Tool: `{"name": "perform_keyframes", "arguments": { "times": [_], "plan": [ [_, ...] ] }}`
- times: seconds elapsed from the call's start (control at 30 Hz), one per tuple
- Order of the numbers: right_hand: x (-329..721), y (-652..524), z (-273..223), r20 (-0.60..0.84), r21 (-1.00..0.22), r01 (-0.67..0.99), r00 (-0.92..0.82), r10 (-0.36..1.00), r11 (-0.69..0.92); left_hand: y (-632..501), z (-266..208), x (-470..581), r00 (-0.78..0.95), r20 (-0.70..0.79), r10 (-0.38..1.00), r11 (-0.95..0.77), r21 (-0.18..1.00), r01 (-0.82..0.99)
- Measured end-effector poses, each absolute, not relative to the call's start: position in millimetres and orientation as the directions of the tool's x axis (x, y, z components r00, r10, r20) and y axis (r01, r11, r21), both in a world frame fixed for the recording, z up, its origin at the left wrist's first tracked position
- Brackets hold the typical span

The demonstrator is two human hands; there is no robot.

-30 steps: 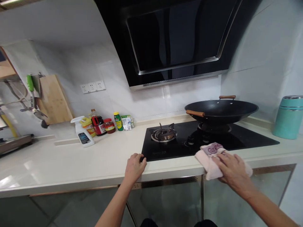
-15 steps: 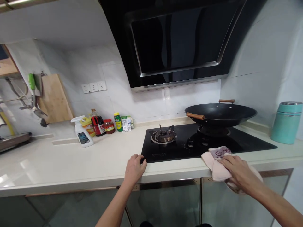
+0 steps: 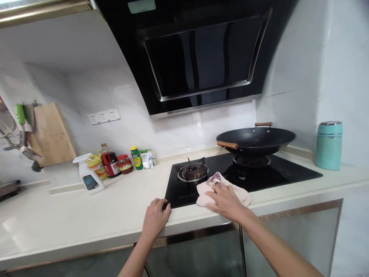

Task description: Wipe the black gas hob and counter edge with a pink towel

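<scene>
Pressed down on a pale pink towel (image 3: 240, 195) with purple lettering, my right hand (image 3: 227, 202) has its fingers over the cloth. The towel is bunched on the front edge of the black gas hob (image 3: 284, 171), just in front of the left burner (image 3: 193, 172). My left hand (image 3: 155, 216) rests on the counter at the hob's front left corner, thumb apart from the fingers and nothing held. A black wok (image 3: 255, 140) with wooden handles sits on the right burner. The towel partly hides the control knobs.
A white spray bottle (image 3: 88, 175), a dark sauce bottle (image 3: 110, 161), a red-lidded jar (image 3: 125, 164) and a green bottle (image 3: 136, 158) stand along the wall at left. A turquoise flask (image 3: 329, 148) is on the right. The range hood (image 3: 198, 57) overhangs the hob.
My right hand has slid the towel leftward along the hob's front edge, from below the wok toward the left burner. The left hand stays at the hob's corner; the view has shifted.
</scene>
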State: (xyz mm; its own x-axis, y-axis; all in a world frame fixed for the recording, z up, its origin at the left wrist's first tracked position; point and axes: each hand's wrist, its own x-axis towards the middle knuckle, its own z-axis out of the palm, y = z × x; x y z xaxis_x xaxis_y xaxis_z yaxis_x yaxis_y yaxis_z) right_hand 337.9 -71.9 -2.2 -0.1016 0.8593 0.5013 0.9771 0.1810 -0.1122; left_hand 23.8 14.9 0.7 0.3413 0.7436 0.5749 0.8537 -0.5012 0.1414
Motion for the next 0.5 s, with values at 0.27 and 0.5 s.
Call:
{"name": "perform_keyframes", "arguments": {
  "times": [0.27,0.5],
  "plan": [
    [400,-90,12,0.395,-0.183,0.973,-0.058,0.917,0.14,19,1,22,0.331,0.575,0.748,-0.511,0.181,0.84],
    [447,-125,1,0.419,-0.113,0.992,0.094,0.903,-0.051,20,0,20,0.341,0.574,0.744,-0.521,0.178,0.835]
  ]
}}
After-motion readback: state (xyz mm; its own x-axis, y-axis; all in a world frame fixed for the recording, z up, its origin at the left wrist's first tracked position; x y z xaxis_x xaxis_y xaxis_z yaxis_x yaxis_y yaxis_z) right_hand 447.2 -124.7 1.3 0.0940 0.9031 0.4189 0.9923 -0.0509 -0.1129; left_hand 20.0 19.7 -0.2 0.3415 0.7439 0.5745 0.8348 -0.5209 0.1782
